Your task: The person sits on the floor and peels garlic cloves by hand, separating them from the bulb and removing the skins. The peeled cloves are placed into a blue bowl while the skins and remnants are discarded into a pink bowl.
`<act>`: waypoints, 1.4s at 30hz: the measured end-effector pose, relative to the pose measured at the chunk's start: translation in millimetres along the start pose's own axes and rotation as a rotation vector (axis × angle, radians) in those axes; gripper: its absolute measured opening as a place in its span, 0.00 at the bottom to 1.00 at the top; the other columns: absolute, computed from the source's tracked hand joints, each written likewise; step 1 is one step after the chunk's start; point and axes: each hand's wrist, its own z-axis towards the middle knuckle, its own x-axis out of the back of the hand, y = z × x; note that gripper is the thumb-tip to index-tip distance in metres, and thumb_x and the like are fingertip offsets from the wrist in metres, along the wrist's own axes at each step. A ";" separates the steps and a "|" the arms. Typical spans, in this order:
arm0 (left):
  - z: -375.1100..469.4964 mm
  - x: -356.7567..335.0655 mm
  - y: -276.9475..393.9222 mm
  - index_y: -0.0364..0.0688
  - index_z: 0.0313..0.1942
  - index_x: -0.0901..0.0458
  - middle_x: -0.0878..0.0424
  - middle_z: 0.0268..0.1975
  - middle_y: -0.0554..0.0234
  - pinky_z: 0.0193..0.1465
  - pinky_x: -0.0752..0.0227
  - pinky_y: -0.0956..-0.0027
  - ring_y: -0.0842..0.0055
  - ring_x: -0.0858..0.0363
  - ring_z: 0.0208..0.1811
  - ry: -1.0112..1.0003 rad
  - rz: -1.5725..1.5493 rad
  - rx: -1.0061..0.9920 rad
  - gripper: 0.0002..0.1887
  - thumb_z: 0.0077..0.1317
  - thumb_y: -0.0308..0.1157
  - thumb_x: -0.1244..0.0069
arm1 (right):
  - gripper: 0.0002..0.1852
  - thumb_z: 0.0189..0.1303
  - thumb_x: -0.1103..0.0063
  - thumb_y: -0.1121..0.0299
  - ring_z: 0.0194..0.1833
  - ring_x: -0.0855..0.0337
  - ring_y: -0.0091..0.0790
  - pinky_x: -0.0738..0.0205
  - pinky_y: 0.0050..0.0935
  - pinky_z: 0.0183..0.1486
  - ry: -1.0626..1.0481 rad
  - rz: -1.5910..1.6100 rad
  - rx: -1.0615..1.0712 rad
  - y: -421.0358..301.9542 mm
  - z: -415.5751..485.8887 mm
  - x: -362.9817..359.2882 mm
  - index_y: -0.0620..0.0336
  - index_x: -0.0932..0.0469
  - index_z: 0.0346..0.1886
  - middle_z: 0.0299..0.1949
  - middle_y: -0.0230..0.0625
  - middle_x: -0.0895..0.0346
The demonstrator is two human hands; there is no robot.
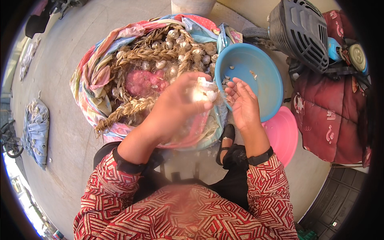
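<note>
My left hand (175, 103) grips a pale garlic bulb (206, 92) between thumb and fingers. Some of the bulb's papery skin is split, and thin roots hang from its right side. Just right of it, my right hand (243, 100) is turned palm up with fingers loosely apart, holding nothing I can make out. Beneath both hands lies a patterned cloth bundle (99, 75), opened out around braided garlic (150, 54) and a pink mesh bag (144, 82). A blue plastic basin (267, 81) beside my right hand holds a few loose cloves and skin scraps.
A pink basin (285, 135) sits partly under the blue one. To the right stands a vehicle with a dark plastic basket (300, 33) and a red quilted cover (324, 114). A whitish bucket (193, 6) is at the far side; a stuffed blue cloth sack (36, 132) lies left.
</note>
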 end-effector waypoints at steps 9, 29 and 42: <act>2.0 7.5 -8.1 0.40 0.62 0.27 0.21 0.50 0.61 0.53 0.25 0.72 0.79 0.21 0.48 0.002 0.269 -0.107 0.32 0.56 0.25 0.34 | 0.10 0.68 0.40 0.73 0.53 0.25 0.28 0.32 0.27 0.59 -0.441 -0.570 0.390 -8.6 -37.6 -38.5 0.69 0.21 0.48 0.48 0.36 0.22; 5.7 11.9 8.0 0.39 0.53 0.27 0.20 0.47 0.65 0.43 0.24 0.73 0.81 0.22 0.45 0.147 -0.018 0.014 0.19 0.71 0.41 0.46 | 0.05 0.68 0.41 0.72 0.56 0.26 0.32 0.29 0.30 0.58 -0.577 -0.778 0.627 -7.2 -52.2 -39.9 0.65 0.21 0.39 0.56 0.43 0.26; 1.9 5.9 -4.8 0.37 0.53 0.26 0.20 0.44 0.69 0.50 0.25 0.76 0.85 0.22 0.46 -0.018 0.437 -0.104 0.23 0.61 0.30 0.34 | 0.10 0.70 0.43 0.73 0.44 0.22 0.22 0.24 0.23 0.47 -0.385 -0.299 0.202 -6.8 -50.9 -42.4 0.66 0.24 0.50 0.48 0.36 0.20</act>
